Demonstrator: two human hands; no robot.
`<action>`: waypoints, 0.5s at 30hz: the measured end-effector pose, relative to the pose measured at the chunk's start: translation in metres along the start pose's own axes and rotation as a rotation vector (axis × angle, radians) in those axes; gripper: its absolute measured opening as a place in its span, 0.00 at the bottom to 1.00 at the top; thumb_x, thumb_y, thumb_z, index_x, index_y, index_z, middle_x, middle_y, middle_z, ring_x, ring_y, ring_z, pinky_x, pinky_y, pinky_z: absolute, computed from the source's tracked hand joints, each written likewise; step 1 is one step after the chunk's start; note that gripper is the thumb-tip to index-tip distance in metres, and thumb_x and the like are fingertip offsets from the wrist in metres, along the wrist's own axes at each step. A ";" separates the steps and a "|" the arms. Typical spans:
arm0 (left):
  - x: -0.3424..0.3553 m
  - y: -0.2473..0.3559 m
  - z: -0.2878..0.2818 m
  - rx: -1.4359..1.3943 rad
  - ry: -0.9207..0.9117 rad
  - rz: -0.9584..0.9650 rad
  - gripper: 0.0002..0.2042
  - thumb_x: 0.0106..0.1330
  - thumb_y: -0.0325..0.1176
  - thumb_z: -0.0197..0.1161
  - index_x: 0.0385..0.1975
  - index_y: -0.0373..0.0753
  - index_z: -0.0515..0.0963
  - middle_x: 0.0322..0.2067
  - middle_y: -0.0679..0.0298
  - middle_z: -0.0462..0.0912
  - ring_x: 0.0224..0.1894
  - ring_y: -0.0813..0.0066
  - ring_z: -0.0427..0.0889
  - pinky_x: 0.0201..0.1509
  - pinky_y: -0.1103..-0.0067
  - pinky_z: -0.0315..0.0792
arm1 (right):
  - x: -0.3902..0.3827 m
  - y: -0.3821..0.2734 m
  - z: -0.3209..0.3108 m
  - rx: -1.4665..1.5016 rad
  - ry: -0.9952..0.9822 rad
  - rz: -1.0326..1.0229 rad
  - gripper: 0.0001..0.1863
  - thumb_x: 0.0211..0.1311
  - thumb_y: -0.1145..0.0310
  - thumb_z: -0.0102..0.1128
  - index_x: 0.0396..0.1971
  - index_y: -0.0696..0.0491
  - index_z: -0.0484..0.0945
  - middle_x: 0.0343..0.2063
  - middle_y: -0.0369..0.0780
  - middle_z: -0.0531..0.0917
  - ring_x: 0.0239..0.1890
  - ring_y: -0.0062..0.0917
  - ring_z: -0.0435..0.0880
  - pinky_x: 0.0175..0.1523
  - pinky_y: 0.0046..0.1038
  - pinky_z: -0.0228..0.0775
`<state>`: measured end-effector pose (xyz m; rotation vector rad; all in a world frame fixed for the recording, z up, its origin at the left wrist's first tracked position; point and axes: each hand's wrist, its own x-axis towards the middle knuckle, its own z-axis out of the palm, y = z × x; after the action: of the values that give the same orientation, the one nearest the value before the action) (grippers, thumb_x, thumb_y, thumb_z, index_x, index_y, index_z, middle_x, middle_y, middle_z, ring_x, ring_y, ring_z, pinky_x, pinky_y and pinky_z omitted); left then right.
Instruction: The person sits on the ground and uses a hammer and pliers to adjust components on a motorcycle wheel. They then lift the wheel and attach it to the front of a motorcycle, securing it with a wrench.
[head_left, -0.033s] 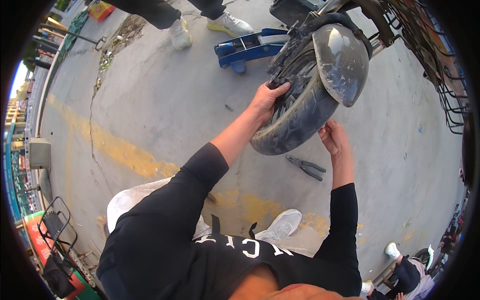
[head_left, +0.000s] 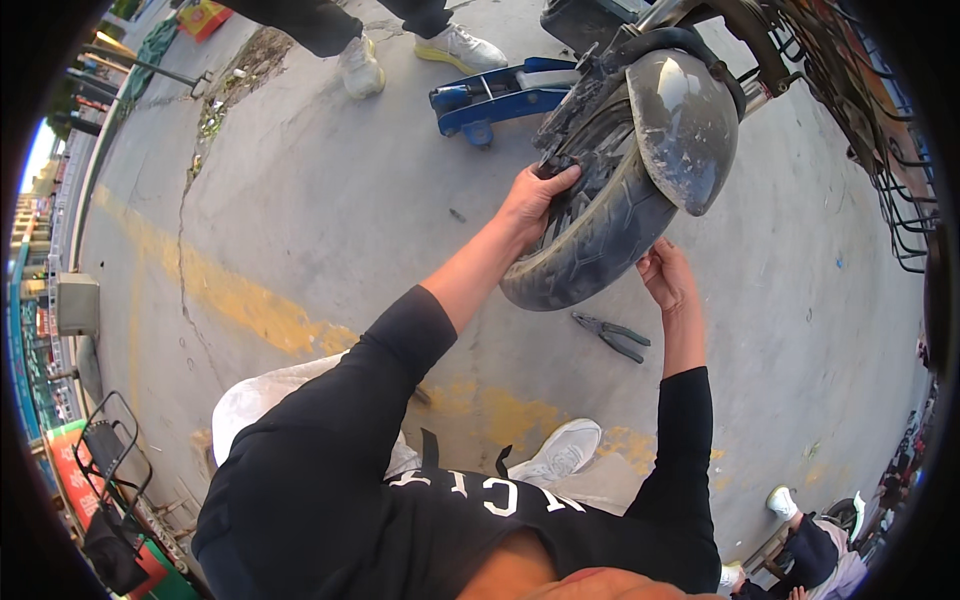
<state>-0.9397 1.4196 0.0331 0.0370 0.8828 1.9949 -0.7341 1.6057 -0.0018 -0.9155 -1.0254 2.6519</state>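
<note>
A dusty front wheel with a black tyre (head_left: 590, 262) sits under a scratched dark mudguard (head_left: 685, 130), part of a two- or three-wheeled vehicle. At the wheel's left side, my left hand (head_left: 535, 200) is closed around a dark part at the lower end of the fork (head_left: 572, 118); its exact kind is hidden by my fingers. My right hand (head_left: 668, 272) is on the other side of the tyre, with its fingers curled together close to the wheel. What they hold, if anything, cannot be seen. Dark-handled pliers (head_left: 612, 335) lie on the ground below the tyre.
A blue floor jack (head_left: 500, 100) stands left of the fork. Beyond it are another person's white shoes (head_left: 458, 48). Black metal racks (head_left: 900, 200) line the right edge. A seated person (head_left: 820, 555) is at lower right. Worn yellow paint (head_left: 240, 295) marks the concrete.
</note>
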 end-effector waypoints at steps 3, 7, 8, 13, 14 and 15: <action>-0.001 0.000 -0.001 0.008 0.013 0.005 0.17 0.64 0.31 0.70 0.50 0.35 0.77 0.45 0.60 0.83 0.46 0.69 0.83 0.54 0.71 0.78 | 0.002 0.002 0.018 -0.195 0.070 -0.094 0.17 0.75 0.62 0.52 0.46 0.64 0.75 0.32 0.41 0.82 0.29 0.22 0.81 0.35 0.21 0.77; 0.000 0.000 -0.002 -0.020 0.021 0.000 0.16 0.63 0.31 0.70 0.49 0.34 0.77 0.44 0.60 0.84 0.45 0.70 0.83 0.54 0.71 0.77 | -0.008 -0.001 0.039 -0.389 0.107 -0.176 0.19 0.77 0.63 0.48 0.48 0.66 0.75 0.34 0.44 0.84 0.30 0.25 0.83 0.38 0.25 0.78; 0.000 0.000 -0.001 -0.043 0.021 -0.001 0.16 0.62 0.30 0.71 0.48 0.34 0.78 0.43 0.60 0.84 0.43 0.70 0.84 0.51 0.72 0.79 | -0.012 -0.002 0.041 -0.458 0.101 -0.176 0.19 0.77 0.63 0.48 0.49 0.66 0.75 0.34 0.44 0.84 0.31 0.26 0.83 0.38 0.26 0.78; 0.002 0.001 0.000 -0.048 0.006 0.032 0.16 0.58 0.29 0.74 0.44 0.32 0.79 0.39 0.58 0.86 0.37 0.69 0.86 0.45 0.73 0.82 | -0.012 -0.008 0.036 -0.647 0.041 -0.134 0.19 0.78 0.61 0.45 0.47 0.63 0.75 0.31 0.41 0.82 0.27 0.23 0.79 0.35 0.24 0.75; 0.001 0.002 0.001 -0.046 0.010 0.021 0.16 0.58 0.29 0.74 0.44 0.32 0.79 0.39 0.58 0.86 0.37 0.69 0.86 0.45 0.73 0.82 | -0.010 -0.008 0.030 -0.504 0.006 -0.062 0.18 0.78 0.60 0.45 0.45 0.62 0.75 0.29 0.40 0.80 0.26 0.22 0.76 0.33 0.23 0.72; 0.001 0.002 0.000 -0.044 0.013 0.011 0.16 0.58 0.29 0.74 0.44 0.32 0.79 0.39 0.58 0.86 0.37 0.69 0.86 0.45 0.73 0.82 | -0.007 -0.008 0.024 -0.359 -0.028 0.010 0.17 0.78 0.60 0.45 0.43 0.61 0.74 0.28 0.38 0.78 0.24 0.20 0.74 0.32 0.22 0.70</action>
<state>-0.9417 1.4198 0.0346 0.0038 0.8487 2.0260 -0.7435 1.5959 0.0203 -0.9468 -1.5410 2.5394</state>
